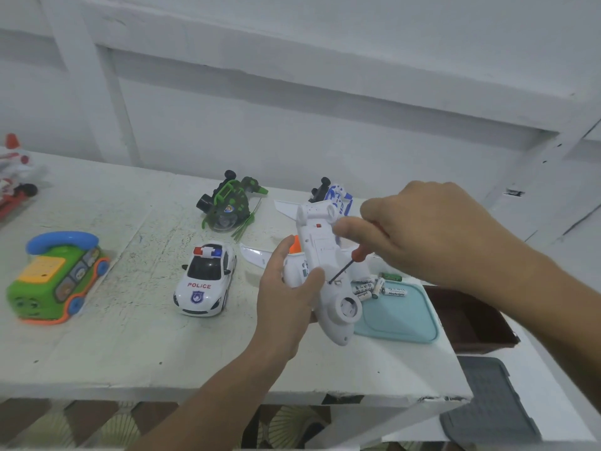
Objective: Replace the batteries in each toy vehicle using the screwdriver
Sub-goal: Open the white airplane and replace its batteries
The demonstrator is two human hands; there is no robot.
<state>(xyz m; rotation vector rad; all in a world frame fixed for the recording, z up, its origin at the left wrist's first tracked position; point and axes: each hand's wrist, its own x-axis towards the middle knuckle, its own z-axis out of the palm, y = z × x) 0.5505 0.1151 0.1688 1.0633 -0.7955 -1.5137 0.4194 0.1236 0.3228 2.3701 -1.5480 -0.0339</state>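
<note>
A white toy airplane is held belly up above the white table. My left hand grips its body from the left, thumb on the underside. My right hand pinches a small screwdriver with a red handle; its dark tip touches the plane's underside near my left thumb. Several white batteries and one green battery lie at the far edge of a light blue tray.
A white police car stands left of my hands. A green camouflage toy and a blue-white toy lie upside down at the back. A green toy phone bus sits at the left, a red-white toy far left. A dark brown box stands right of the tray.
</note>
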